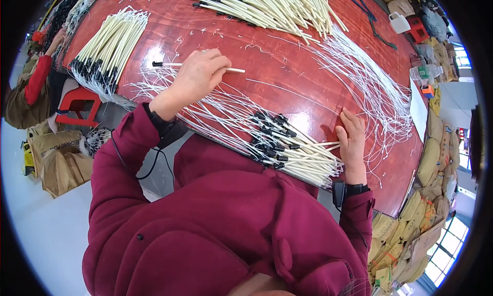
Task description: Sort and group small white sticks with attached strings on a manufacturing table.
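My left hand (199,74) is closed round a thin cream tube (236,70) that lies crosswise just above the red table. A black end piece shows on the tube's left end; its middle is hidden under my fingers. My right hand (352,142) has its fingers bent, and the fingertips pinch the end of a thin white strand (290,90) that runs left across the table. Beside my right hand, at the near edge, is a pile of cream tubes with black pieces (277,142), their white strands trailing left below my left hand.
A large heap of cream tubes (277,11) lies at the far side, and loose white strands (377,85) spread at the right. Another tube bundle (115,47) sits at the left. A red stool (79,105) and a person's red sleeve (40,79) are further left. Sacks (405,234) stand at the right.
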Demonstrator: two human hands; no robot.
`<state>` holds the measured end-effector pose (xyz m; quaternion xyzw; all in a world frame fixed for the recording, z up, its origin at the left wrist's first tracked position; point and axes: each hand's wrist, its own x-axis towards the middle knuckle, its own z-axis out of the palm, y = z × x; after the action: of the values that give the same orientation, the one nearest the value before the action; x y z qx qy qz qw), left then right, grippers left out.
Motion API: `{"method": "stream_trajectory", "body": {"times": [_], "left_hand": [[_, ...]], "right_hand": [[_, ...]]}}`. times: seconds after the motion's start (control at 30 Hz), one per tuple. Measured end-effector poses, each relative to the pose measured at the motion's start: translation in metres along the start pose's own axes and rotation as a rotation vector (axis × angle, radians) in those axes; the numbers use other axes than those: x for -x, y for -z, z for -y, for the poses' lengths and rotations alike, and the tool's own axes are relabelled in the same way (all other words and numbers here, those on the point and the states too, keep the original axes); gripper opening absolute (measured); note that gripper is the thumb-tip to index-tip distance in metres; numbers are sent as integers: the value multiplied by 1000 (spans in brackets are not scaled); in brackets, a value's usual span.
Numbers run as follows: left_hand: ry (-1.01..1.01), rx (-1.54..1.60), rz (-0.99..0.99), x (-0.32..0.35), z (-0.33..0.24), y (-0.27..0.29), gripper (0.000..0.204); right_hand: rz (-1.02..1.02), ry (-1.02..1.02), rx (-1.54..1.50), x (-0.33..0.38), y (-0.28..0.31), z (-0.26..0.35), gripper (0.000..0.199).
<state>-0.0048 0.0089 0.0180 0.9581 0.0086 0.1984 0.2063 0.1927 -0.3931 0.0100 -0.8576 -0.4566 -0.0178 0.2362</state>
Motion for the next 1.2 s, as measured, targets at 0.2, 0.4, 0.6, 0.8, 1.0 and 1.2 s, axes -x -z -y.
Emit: {"method": "stream_trajectory", "body": {"times": [0.2,0.4,0.6,0.8,1.0,1.2], "left_hand": [[17,9,17,11,-4,-4,10],[25,11,32,11,-4,-9,11],[25,-2,43,9,-6,-12,11],[40,0,34,9,-5,-14,11],[51,10,28,9,-5,-15,11],[49,0,39,7,-7,-15,11]], "right_hand": [[-7,6,5,-1,-1,1,39],[-19,9,-4,0,-3,3,40],[14,-48,-34,3,-3,0,38],[8,-61,-39,4,-4,0,38],[0,-56,-26,4,-5,1,38],[-6,-65,-34,4,-5,2,38]]}}
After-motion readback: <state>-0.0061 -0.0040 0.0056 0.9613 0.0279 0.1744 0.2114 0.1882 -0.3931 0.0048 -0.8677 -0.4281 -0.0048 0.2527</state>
